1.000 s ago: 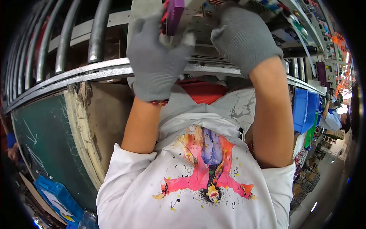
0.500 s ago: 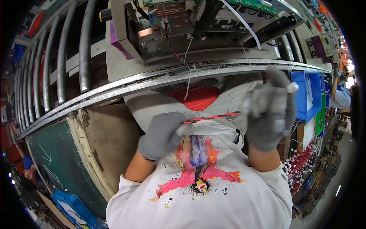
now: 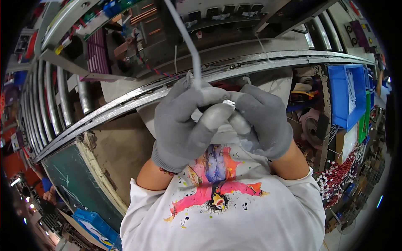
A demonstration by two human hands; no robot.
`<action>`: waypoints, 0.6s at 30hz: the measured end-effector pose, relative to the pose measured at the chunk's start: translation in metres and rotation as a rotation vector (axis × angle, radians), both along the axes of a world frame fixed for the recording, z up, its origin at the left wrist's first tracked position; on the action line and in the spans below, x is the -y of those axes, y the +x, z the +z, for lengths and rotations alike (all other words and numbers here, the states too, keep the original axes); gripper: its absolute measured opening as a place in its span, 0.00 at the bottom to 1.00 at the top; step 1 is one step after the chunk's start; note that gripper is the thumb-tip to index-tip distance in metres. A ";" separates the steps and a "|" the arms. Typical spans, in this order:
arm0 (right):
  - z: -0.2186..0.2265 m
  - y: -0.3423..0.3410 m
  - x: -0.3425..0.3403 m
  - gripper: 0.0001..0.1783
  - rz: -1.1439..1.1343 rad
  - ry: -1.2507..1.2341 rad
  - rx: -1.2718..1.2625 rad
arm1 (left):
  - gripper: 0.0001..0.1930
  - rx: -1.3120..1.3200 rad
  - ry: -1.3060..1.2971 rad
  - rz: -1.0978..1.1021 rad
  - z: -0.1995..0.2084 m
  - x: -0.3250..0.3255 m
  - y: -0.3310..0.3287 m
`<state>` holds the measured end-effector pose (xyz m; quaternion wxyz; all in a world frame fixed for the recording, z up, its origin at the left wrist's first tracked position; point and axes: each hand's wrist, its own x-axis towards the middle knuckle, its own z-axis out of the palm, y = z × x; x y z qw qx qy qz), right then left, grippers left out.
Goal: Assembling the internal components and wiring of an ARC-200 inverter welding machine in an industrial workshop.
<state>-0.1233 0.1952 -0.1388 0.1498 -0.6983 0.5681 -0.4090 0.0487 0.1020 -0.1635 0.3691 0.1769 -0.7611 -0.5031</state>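
My left hand (image 3: 178,123), in a grey knitted glove, pinches a small white connector (image 3: 228,103) between thumb and forefinger in front of my chest. Gloved in grey as well, my right hand (image 3: 268,121) meets it there, its fingertips closed on the same small piece. The fingers cover most of the connector, and no wire shows between the hands. A pale flat strip (image 3: 182,31) hangs down from above and ends at the back of my left hand. Beyond both hands stands an open metal chassis (image 3: 167,54) with twisted red and blue wires (image 3: 157,71).
A metal rail (image 3: 130,95) crosses between me and the chassis, with steel rollers (image 3: 54,96) at left. At right are a blue bin (image 3: 345,98), a fan (image 3: 310,125) and a bundle of red and white wires (image 3: 341,178). A blue tray (image 3: 96,228) sits lower left.
My hands have come together; the right moved left and the left moved up and right. The red and black twisted wire stretched between them is now out of sight. The view has shifted.
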 end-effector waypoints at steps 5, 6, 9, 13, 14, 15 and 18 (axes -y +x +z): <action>-0.016 -0.009 -0.010 0.20 0.079 -0.246 1.138 | 0.14 -0.020 0.134 -0.147 -0.040 -0.015 -0.022; -0.008 -0.010 -0.003 0.24 0.162 -0.341 1.315 | 0.14 0.167 -0.032 -0.405 -0.046 -0.019 -0.020; 0.021 -0.035 -0.015 0.16 0.034 -0.469 1.428 | 0.13 0.422 0.238 -0.489 -0.034 -0.014 0.000; 0.017 -0.077 -0.043 0.19 -0.040 -0.503 1.298 | 0.10 0.330 0.140 -0.181 -0.025 0.006 0.024; 0.010 -0.083 -0.044 0.19 -0.030 -0.498 1.306 | 0.10 0.335 0.140 -0.168 -0.020 0.005 0.023; 0.003 -0.088 -0.044 0.18 -0.568 -0.442 0.695 | 0.11 0.350 0.044 -0.050 -0.015 0.003 0.022; 0.014 -0.082 -0.047 0.15 -1.043 -0.238 -0.356 | 0.10 0.393 0.045 0.074 0.000 -0.002 0.016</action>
